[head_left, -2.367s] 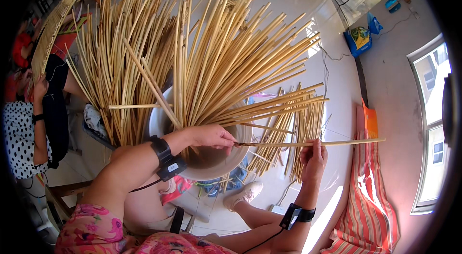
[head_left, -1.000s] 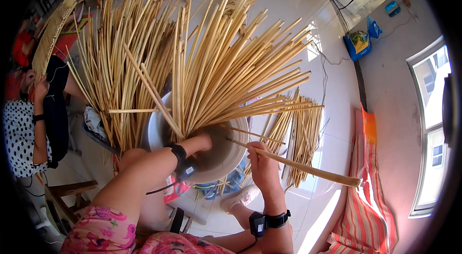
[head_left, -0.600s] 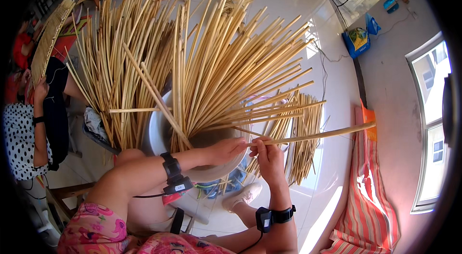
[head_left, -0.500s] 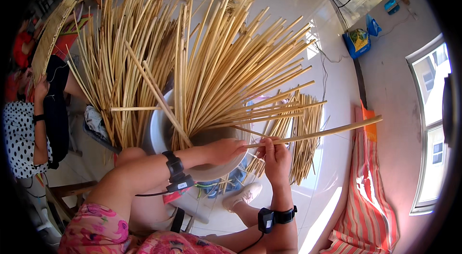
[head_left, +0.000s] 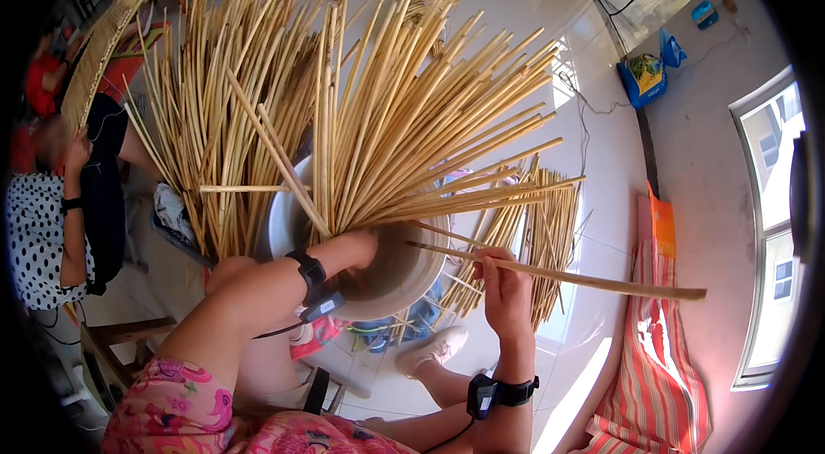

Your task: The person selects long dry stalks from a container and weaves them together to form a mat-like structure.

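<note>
My left hand (head_left: 358,251) dips into the murky water in a pale bucket (head_left: 419,282), its fingers hidden. My right hand (head_left: 507,286) pinches a long tan reed (head_left: 619,282), which slants from above the bucket out to the right. A dense fan of pale straw-coloured reeds (head_left: 434,119) stands in the bucket, with another tall bundle (head_left: 223,136) just left of it. More reeds (head_left: 546,248) lie on the floor beyond my right hand.
At the left a person (head_left: 39,239) in dotted clothing holds a woven reed strip (head_left: 99,63). A wooden stool (head_left: 112,338) sits lower left. Red striped fabric (head_left: 649,368) rests against the right wall, near a blue bag (head_left: 640,80) and cables.
Since half a second ago my left hand has moved from beside my right down into the bucket. The held reed's right end has swung downward, still in my right hand.
</note>
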Action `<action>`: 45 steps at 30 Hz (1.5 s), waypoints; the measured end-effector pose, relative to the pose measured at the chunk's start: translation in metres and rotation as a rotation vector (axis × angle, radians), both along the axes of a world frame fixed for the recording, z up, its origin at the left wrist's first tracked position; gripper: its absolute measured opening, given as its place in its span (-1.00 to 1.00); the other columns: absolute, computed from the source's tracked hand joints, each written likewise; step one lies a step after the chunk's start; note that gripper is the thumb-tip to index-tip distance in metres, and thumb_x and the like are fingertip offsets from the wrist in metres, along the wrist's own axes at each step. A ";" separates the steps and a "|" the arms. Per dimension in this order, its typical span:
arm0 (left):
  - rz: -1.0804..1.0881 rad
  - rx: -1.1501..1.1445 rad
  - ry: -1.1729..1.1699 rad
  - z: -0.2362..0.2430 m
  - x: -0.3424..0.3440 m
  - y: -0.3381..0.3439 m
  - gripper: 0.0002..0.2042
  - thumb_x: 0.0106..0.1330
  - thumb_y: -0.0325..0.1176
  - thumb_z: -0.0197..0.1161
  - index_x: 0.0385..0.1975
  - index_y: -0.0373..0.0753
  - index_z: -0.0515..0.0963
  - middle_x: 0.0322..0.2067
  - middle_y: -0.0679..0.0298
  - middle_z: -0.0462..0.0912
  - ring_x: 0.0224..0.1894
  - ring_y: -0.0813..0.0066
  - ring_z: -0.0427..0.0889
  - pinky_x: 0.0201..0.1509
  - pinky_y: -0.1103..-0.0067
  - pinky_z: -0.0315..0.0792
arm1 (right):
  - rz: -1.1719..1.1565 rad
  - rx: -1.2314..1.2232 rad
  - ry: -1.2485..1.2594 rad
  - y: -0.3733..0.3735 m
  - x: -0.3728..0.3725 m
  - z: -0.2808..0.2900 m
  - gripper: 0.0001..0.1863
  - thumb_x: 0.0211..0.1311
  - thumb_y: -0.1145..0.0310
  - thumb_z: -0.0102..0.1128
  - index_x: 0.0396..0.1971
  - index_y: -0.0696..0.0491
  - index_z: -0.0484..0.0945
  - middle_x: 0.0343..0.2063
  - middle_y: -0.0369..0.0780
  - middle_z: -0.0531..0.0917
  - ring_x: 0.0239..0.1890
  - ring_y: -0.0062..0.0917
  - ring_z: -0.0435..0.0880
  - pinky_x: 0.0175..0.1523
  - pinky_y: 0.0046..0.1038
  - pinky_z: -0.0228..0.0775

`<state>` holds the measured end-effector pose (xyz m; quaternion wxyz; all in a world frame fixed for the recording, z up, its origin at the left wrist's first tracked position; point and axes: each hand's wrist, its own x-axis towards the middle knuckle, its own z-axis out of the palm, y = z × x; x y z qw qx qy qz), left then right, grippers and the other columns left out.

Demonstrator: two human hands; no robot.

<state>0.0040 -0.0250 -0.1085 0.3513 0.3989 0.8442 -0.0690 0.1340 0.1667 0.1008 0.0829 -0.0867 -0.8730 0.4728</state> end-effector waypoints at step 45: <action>0.402 0.743 -1.088 0.075 -0.018 -0.004 -0.68 0.33 -0.13 0.13 -0.31 -0.30 0.60 -0.57 0.41 0.53 -0.53 0.69 0.38 -0.41 0.72 0.29 | -0.395 -0.573 0.178 0.065 0.016 0.019 -0.71 0.41 0.25 -0.11 -0.46 0.10 0.41 -0.73 -0.33 0.40 -0.76 -0.72 0.32 -0.68 -0.72 0.17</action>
